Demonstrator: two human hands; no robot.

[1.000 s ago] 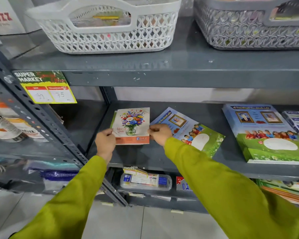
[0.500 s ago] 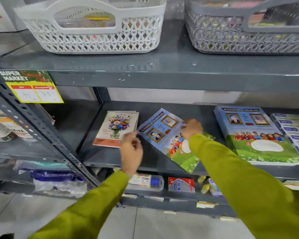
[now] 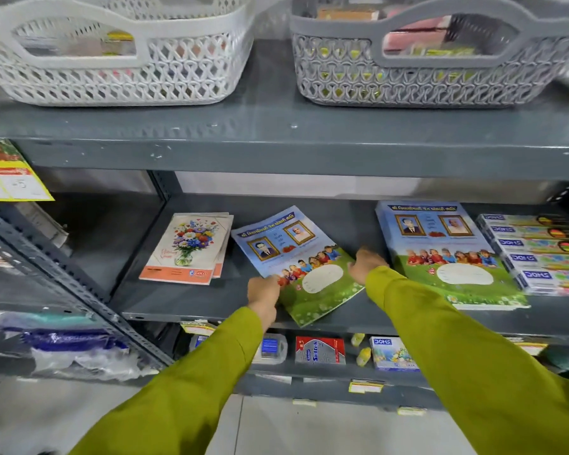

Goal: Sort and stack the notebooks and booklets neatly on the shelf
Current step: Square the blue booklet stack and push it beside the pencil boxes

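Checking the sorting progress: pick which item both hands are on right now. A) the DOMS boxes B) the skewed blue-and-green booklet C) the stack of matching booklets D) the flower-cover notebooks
B: the left hand and right hand grip opposite edges of the skewed blue-and-green booklet, lying askew on the shelf between the flower-cover notebooks and the stack of matching booklets.

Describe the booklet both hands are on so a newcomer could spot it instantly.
On the middle grey shelf, below the two baskets, a loose blue-and-green booklet lies between the flower notebooks and the matching booklet stack. It alone lies askew, with the left hand and right hand at its edges.
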